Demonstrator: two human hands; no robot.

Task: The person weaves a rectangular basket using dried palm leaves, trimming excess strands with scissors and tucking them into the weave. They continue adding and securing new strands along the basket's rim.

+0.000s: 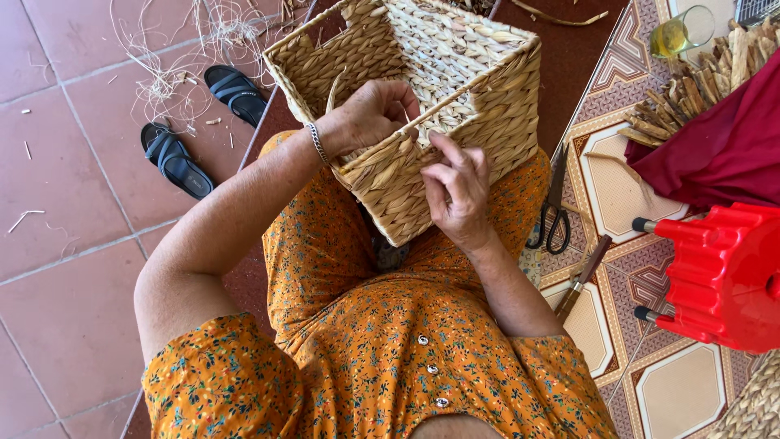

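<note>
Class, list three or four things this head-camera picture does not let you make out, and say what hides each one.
- Left hand fingertips: curled inside the woven basket, behind its rim.
- Basket's underside: rests on the lap, out of sight.
- Red plastic stool: cut off by the right edge.
- Glass of yellow liquid: its top is cut by the upper edge.
- Scissors: blades partly hidden behind the basket corner.
- Right hand palm: turned away from the camera.
</note>
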